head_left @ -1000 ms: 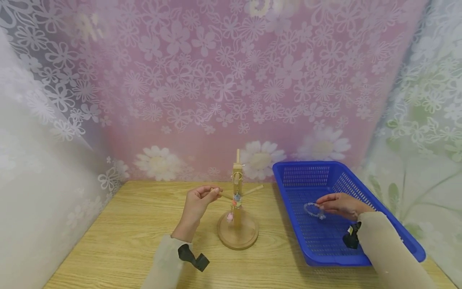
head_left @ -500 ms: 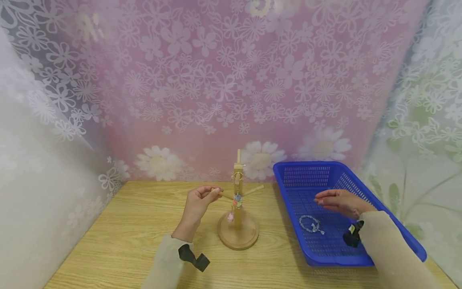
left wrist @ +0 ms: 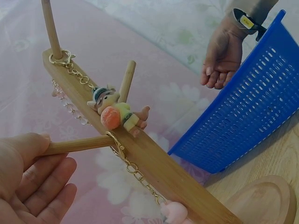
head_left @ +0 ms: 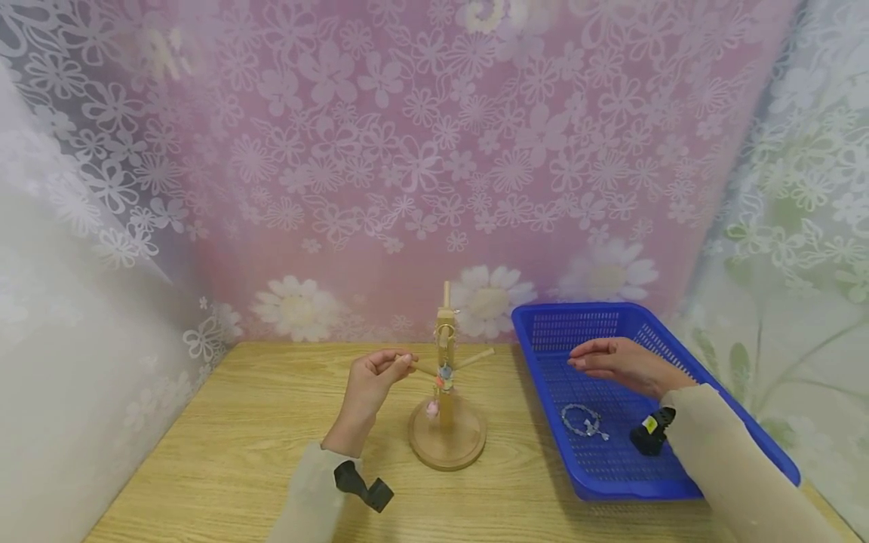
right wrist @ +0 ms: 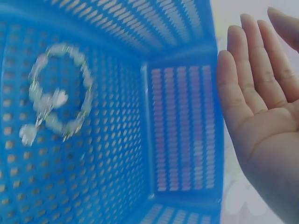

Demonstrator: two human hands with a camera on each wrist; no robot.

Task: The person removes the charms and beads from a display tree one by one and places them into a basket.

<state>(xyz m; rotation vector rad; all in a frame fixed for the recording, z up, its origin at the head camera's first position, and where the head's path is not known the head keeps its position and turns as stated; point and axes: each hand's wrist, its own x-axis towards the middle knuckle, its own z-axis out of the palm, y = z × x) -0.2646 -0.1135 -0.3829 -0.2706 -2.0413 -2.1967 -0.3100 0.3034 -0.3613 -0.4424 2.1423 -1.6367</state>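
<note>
Left hand point(head_left: 370, 381) fingers point(left wrist: 44, 179) curl round a side peg of the upright wooden peg stand point(head_left: 446, 392); steady it there. Right hand point(head_left: 621, 364), fingers straight and empty, hovers above the blue perforated plastic basket point(head_left: 679, 483). Clear beaded bracelet point(head_left: 581, 419) lies on the basket floor, below that palm; keep reaches level to avoid tipping the stand on the bench point(head_left: 224, 467).

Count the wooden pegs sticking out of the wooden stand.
3 show. One wooden peg is pinched by the left hand, one peg juts from the wooden stand's far side, and one rises at its top. Others may be hidden.
</note>
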